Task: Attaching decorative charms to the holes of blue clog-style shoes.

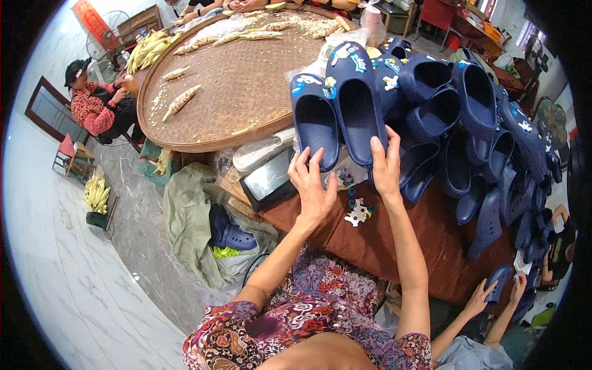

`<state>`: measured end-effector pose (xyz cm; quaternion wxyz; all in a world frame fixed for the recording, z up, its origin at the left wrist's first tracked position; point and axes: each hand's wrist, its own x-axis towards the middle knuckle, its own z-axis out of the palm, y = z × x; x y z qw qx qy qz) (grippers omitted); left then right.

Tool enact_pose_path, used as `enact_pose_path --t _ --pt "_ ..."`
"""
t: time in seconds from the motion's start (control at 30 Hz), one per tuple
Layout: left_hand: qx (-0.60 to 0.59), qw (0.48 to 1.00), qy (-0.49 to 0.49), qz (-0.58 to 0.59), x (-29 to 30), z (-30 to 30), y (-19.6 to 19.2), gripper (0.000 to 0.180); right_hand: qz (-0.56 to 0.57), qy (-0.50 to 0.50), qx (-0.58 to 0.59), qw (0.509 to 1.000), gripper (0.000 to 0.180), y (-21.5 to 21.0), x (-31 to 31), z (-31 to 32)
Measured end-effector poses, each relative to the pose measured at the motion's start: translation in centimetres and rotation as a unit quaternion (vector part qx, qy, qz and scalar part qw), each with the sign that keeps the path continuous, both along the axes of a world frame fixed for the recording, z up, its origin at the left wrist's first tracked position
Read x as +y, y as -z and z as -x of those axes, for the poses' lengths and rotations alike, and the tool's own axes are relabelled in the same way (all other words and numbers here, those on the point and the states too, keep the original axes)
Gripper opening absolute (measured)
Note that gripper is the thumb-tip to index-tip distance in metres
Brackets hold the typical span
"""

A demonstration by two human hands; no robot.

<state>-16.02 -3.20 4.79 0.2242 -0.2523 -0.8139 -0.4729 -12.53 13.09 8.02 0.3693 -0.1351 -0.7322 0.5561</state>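
Two navy clogs with colourful cartoon charms on their toes stand side by side in front of me, toes pointing away. My left hand (pixel 313 188) has its fingertips on the heel of the left clog (pixel 315 123), thumb held apart. The heel of the right clog (pixel 357 105) is gripped by my right hand (pixel 386 165), fingers along its side. Below them, on the brown cloth (pixel 425 240), lies a white-and-black cartoon charm (pixel 359 213) with small blue bits nearby. A big pile of navy clogs (pixel 435 114) rises to the right.
Beyond is a round woven tray (pixel 246 92) with corn cobs. A dark phone-like slab (pixel 269 179) sits left of my hands. A sack (pixel 191 228) with clogs stands on the floor. At lower right a co-worker's hands (pixel 487 296) hold a navy clog; another person (pixel 98 102) sits far left.
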Motion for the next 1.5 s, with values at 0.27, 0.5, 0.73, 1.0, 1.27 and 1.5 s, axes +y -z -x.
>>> enact_pose_path --t 0.27,0.5,0.73,1.0,1.27,1.5 --pt "-0.006 0.999 0.023 0.025 -0.7 0.8 1.2 0.035 0.053 -0.061 -0.045 0.996 0.063 1.5 0.6 0.4" --pt "0.018 1.000 0.014 0.022 -0.7 0.9 1.3 0.043 0.133 -0.084 -0.048 0.986 0.063 1.6 0.0 -0.6" --pt "0.053 0.998 -0.020 0.037 -0.7 0.5 0.7 0.047 0.143 -0.074 -0.049 0.986 0.062 3.9 -0.8 -2.7" --pt "0.042 0.983 0.178 0.002 1.1 -5.0 1.0 0.036 0.092 0.073 -0.077 0.990 0.042 8.2 -1.4 -10.6" --pt "-0.294 0.894 0.333 -0.060 6.9 -7.0 6.9 0.051 0.125 0.292 -0.060 0.946 0.047 12.1 5.4 -17.0" --pt "-0.556 0.725 0.328 -0.240 10.1 -5.5 7.0 0.053 0.180 0.257 0.093 0.945 0.063 9.4 10.9 -16.6"
